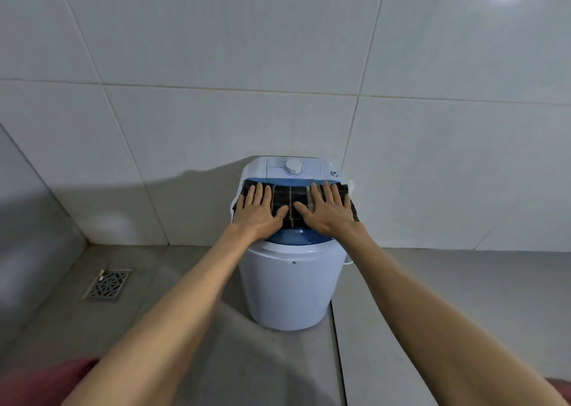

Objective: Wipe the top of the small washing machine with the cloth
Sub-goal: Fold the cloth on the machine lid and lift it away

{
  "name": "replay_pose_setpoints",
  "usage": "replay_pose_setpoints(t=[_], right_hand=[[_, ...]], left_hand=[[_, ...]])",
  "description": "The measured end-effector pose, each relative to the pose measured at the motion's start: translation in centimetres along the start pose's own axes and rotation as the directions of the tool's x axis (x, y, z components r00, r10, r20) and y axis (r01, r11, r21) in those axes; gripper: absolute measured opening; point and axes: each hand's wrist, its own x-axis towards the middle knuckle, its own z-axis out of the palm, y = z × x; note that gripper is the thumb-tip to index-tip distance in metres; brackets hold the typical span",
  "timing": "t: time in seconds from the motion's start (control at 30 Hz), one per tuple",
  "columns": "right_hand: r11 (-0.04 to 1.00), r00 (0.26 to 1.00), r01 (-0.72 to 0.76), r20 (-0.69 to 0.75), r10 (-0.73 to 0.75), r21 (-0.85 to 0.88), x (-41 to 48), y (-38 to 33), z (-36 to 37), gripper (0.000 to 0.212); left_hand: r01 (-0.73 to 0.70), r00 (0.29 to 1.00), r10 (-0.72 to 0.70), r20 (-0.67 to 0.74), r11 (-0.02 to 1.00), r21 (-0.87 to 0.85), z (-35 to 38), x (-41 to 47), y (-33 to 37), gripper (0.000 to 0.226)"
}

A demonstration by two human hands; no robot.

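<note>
A small white washing machine (290, 288) stands on the floor against the tiled wall, with a blue lid (293, 238) and a white control panel with a round dial (293, 167) at the back. A dark plaid cloth (292, 200) lies spread across the lid. My left hand (258, 211) presses flat on the cloth's left part, fingers apart. My right hand (329, 209) lies flat on its right part, fingers apart too. Both palms rest on the cloth without gripping it. The cloth's ends hang a little over the machine's sides.
A metal floor drain (106, 284) sits in the grey floor to the left. White tiled walls (278, 65) rise behind and at the left corner. A white cord or hose (349, 262) shows at the machine's right side.
</note>
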Motion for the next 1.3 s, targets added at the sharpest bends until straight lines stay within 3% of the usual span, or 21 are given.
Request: replay_pose_setpoints(t=[0.3,0.43,0.5,0.63,0.73,0.8,0.9,1.03,1.1,1.2,1.23,1.3], right_hand=[[0.999,0.955,0.037,0.292,-0.047,0.040,-5.6,1.7,-2.7,0.127],[0.984,0.950,0.108,0.306,-0.059,-0.145,-7.2,2.3,-2.4,0.143],[0.966,0.978,0.140,0.185,-0.100,-0.219,-8.2,2.2,-1.1,0.133],[0.961,0.988,0.120,-0.070,-0.141,-0.251,-9.9,1.5,1.2,0.094],[0.952,0.964,0.139,-0.182,-0.193,-0.273,-11.1,1.0,0.1,0.053],[0.961,0.965,0.171,-0.159,-0.208,-0.218,-11.7,0.6,-1.7,0.031],[0.985,0.986,0.161,-0.039,-0.163,-0.058,-12.0,0.3,-4.6,0.014],[0.994,0.994,0.105,0.014,-0.106,0.036,-11.7,0.0,-8.1,0.018],[0.990,0.994,0.102,0.017,-0.104,0.093,-11.8,-0.2,-9.9,0.019],[0.975,0.989,0.141,0.007,-0.145,0.170,-12.4,-0.5,-12.5,0.013],[0.969,0.987,0.157,-0.016,-0.157,0.192,-12.6,-0.7,-13.2,0.021],[0.963,0.985,0.168,-0.068,-0.157,0.212,-13.0,-1.3,-14.4,0.034]], left_hand=[[-0.167,0.986,0.168,0.007,0.982,-0.090,-1.9,-5.8,-1.8,0.106],[-0.211,0.971,0.211,0.109,0.977,-0.009,-2.3,-7.7,-2.2,0.103],[-0.223,0.974,0.218,0.055,0.970,0.095,-1.6,-8.7,-2.3,0.097],[-0.214,0.956,0.239,-0.171,0.965,0.153,0.7,-10.6,-1.8,0.061],[-0.216,0.928,0.253,-0.275,0.963,0.159,0.7,-11.7,-1.8,0.040],[-0.222,0.930,0.246,-0.274,0.968,0.118,-0.6,-12.3,-1.8,0.021],[-0.185,0.952,0.169,-0.254,0.982,-0.041,-3.5,-12.6,-1.3,0.004],[-0.155,0.987,0.140,-0.075,0.949,-0.274,-8.3,-12.9,0.3,0.030],[-0.144,0.989,0.146,-0.015,0.945,-0.295,-10.7,-13.0,0.7,0.033],[-0.173,0.985,0.169,-0.036,0.963,-0.208,-13.5,-13.3,0.7,0.015],[-0.190,0.981,0.181,-0.066,0.965,-0.182,-14.2,-13.3,0.7,0.005],[-0.228,0.966,0.205,-0.154,0.962,-0.149,-15.4,-13.8,0.9,0.006]])
